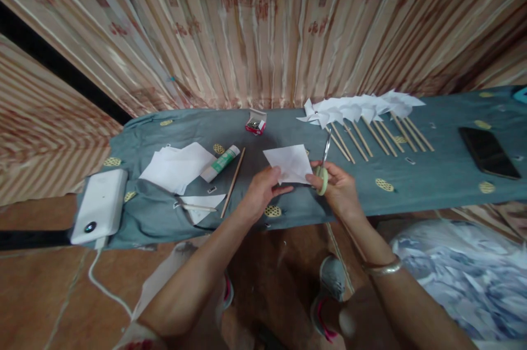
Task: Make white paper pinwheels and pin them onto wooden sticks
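A square of white paper [291, 162] is held over the front half of the cloth-covered table. My left hand [264, 188] pinches its lower left edge between thumb and fingers. At the lower right corner, my right hand [337, 185] touches the paper with its fingertips while gripping scissors [323, 181] by the pale green handles. The scissor blades point up and away from me. Left of my left hand lie a thin wooden stick [233, 182] and a green and white glue stick [221, 163]. Beyond the paper stands a small open red box [256, 122] with small metallic pieces inside.
Several paper pinwheels on sticks [362, 110] lie in a row at the back right. A stack of white paper [177, 166] and a paper piece with a pencil-like stick [201, 208] lie left. A white power bank [101, 204] and a black phone [489, 152] rest at the ends.
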A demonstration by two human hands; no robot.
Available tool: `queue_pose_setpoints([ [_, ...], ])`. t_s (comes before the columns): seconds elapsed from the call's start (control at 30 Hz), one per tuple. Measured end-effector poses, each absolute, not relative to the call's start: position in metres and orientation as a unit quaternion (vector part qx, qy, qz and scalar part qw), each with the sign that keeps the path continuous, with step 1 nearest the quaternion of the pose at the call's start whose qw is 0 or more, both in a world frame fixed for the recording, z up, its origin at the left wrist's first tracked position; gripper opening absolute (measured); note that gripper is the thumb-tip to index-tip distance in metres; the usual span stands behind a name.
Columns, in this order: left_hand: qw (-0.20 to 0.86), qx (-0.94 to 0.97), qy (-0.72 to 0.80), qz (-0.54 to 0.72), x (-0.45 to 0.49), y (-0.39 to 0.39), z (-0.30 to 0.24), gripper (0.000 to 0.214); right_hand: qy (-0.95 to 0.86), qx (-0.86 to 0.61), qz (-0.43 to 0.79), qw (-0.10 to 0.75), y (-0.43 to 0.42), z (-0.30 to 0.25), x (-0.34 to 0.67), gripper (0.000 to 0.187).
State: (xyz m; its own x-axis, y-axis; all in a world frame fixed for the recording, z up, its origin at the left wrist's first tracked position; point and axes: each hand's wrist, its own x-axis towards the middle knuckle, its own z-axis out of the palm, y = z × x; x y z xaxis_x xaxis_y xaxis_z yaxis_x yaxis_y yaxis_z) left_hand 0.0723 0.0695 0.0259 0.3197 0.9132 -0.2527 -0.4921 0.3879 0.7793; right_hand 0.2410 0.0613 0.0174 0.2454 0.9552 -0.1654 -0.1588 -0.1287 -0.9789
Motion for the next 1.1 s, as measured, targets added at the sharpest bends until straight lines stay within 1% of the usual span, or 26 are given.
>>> queue_pose_setpoints([
  [0.1, 0.731, 0.33, 0.373, 0.467, 0.084, 0.064, 0.024, 0.049, -0.337, -0.558, 0.494, 0.576, 0.059, 0.015, 0.229, 0.048],
  [0.2, 0.692, 0.338, 0.411, 0.487, 0.092, 0.063, 0.021, 0.038, -0.345, -0.546, 0.504, 0.574, 0.057, 0.012, 0.22, 0.049],
  [0.4, 0.633, 0.333, 0.477, 0.51, 0.091, 0.067, 0.017, 0.025, -0.36, -0.517, 0.519, 0.578, 0.054, 0.005, 0.216, 0.045],
  [0.57, 0.63, 0.327, 0.488, 0.508, 0.088, 0.069, 0.017, 0.022, -0.387, -0.512, 0.519, 0.564, 0.051, 0.005, 0.217, 0.043],
  [0.77, 0.595, 0.328, 0.526, 0.512, 0.083, 0.071, 0.02, 0.021, -0.397, -0.493, 0.547, 0.548, 0.045, 0.01, 0.216, 0.044],
  [0.97, 0.565, 0.311, 0.505, 0.574, 0.066, 0.087, 0.028, 0.026, -0.445, -0.5, 0.557, 0.492, 0.035, 0.023, 0.22, 0.041],
  [1.1, 0.545, 0.3, 0.5, 0.602, 0.056, 0.097, 0.033, 0.028, -0.491, -0.464, 0.606, 0.419, 0.026, 0.025, 0.22, 0.04],
])
